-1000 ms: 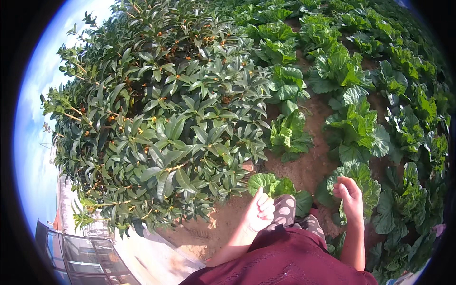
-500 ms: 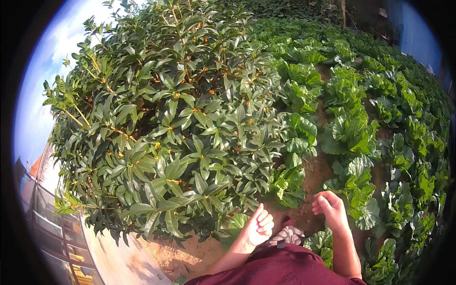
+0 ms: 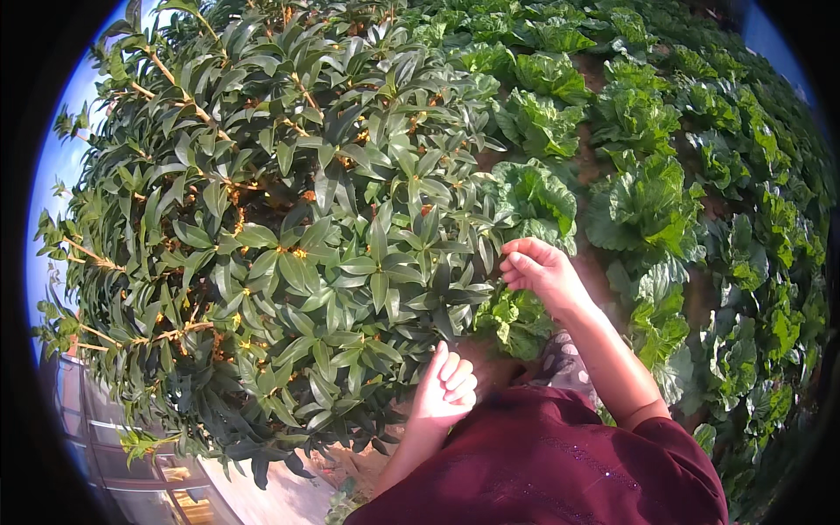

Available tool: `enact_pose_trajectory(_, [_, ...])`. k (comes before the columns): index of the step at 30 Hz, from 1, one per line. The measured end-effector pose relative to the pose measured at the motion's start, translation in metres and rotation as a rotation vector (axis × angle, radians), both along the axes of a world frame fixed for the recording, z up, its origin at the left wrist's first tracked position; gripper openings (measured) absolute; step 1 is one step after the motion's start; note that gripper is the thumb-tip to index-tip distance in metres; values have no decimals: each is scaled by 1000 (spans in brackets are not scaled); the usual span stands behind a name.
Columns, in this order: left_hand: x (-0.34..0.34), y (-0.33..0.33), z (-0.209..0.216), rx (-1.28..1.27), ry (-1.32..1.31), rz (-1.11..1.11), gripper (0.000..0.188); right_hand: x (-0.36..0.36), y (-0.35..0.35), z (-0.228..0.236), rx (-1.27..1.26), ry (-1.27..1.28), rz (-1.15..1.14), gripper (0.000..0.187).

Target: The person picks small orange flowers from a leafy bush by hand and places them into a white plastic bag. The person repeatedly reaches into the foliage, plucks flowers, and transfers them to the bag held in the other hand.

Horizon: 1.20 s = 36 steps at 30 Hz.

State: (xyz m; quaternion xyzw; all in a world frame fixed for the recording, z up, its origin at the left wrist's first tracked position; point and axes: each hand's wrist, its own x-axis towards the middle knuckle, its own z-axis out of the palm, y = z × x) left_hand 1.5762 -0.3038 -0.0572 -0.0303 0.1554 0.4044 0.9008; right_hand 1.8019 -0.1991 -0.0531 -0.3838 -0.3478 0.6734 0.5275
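Note:
A large leafy shrub (image 3: 302, 271) with glossy dark-green leaves fills the left and middle, and small orange blossoms (image 3: 308, 196) cluster along its stems. Low at its near edge, my left hand (image 3: 448, 385) is curled with the thumb upright; whatever its palm may contain is hidden. My right hand (image 3: 541, 273) reaches to the shrub's right side, fingertips drawn together in a pinch beside the outer leaves. Anything between those fingertips is too small to make out. Behind and below the right hand stand leafy green cabbages (image 3: 535, 197).
Rows of cabbages (image 3: 643, 210) stretch to the right and back, with brown soil between them. At lower left are a pale paved strip (image 3: 276, 490) and a glass-paned structure (image 3: 127, 455). My dark red top (image 3: 542, 464) covers the lower middle.
My right hand has moved up and left to the shrub's edge. The left hand has shifted slightly left and up, still curled. The view has moved closer to the shrub.

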Motion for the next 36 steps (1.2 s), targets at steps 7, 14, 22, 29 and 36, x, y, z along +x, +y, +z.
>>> enact_pose_trajectory(7, [34, 32, -14, -34, -40, 210, 49, -2, 132, -27, 58, 9, 142, 17])
enact_pose_trajectory(14, [111, 93, -3, -43, 55, 481, 49, 5, 233, -19, 51, 52, 444, 17])
enact_pose_trajectory(22, [161, 163, 36, 23, 81, 646, 50, 18, 292, -29, -79, 229, 563, 14])
enact_pose_trajectory(29, [174, 167, 32, 10, 85, 742, 50, 30, 369, 23, 119, 352, 487, 17])
enact_pose_trajectory(36, [188, 154, 17, -44, 67, 845, 48, -10, 462, 187, 615, 330, 403, 26])
